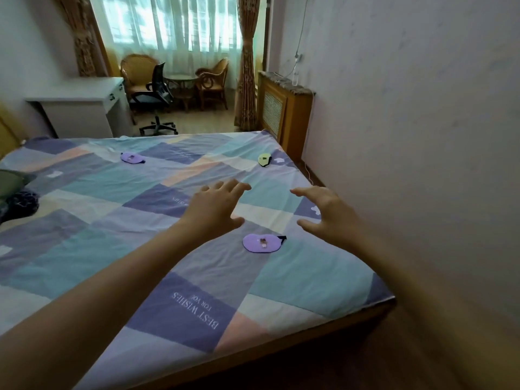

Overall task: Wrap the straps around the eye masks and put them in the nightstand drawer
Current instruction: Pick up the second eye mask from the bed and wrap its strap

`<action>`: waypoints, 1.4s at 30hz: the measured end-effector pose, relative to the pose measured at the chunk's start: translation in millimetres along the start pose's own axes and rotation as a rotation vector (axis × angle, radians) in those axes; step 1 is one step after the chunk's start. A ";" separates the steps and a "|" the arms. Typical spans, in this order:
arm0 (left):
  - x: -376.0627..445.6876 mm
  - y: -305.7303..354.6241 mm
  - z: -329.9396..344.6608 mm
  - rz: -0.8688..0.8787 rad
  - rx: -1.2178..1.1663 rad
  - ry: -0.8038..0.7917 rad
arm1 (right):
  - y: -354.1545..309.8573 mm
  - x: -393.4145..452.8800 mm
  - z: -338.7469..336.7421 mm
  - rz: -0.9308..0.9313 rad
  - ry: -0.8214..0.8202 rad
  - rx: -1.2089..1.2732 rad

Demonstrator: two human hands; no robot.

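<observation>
Both hands out over the bed (84, 226), nothing held

Left hand (216, 206) & right hand (329, 212) fingers spread, purple eye mask (262, 242) lying btwn/below them.

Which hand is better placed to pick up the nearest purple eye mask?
Right, marginally. The right hand hovers open nearer the nearest purple eye mask and its black strap end; the left hand, also open, sits further from it.

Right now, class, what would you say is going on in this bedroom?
A person reaches both bare hands out over a bed with a patchwork sheet. The left hand and right hand are open and hold nothing. Between and just below them lies a purple eye mask, untouched. A second purple mask and a green mask lie farther up the bed. No nightstand drawer is in view.
</observation>
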State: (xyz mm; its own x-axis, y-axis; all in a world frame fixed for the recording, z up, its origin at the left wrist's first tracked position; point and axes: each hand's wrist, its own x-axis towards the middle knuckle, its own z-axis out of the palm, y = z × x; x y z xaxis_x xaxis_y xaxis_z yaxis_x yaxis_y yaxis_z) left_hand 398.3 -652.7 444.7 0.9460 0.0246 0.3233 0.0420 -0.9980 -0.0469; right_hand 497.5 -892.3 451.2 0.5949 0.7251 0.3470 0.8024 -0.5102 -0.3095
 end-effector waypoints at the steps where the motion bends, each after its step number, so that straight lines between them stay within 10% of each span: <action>1: 15.4 -3.0 13.8 -0.003 -0.002 -0.012 | 13.2 12.2 8.5 0.009 -0.015 0.007; 24: 227.4 -16.0 413.0 -0.391 -0.185 -0.442 | 339.6 212.5 327.4 -0.046 -0.576 0.115; 42: 233.4 -35.5 599.1 -0.371 -0.189 -0.580 | 408.9 219.3 510.8 -0.042 -0.762 0.048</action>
State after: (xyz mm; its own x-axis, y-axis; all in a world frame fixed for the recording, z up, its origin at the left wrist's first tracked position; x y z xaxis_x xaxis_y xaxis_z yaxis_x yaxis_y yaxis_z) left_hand 810.2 -576.8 -44.4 0.9009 0.3387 -0.2715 0.3874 -0.9095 0.1508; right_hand 931.9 -705.6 -51.5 0.3531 0.8709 -0.3418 0.8101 -0.4674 -0.3541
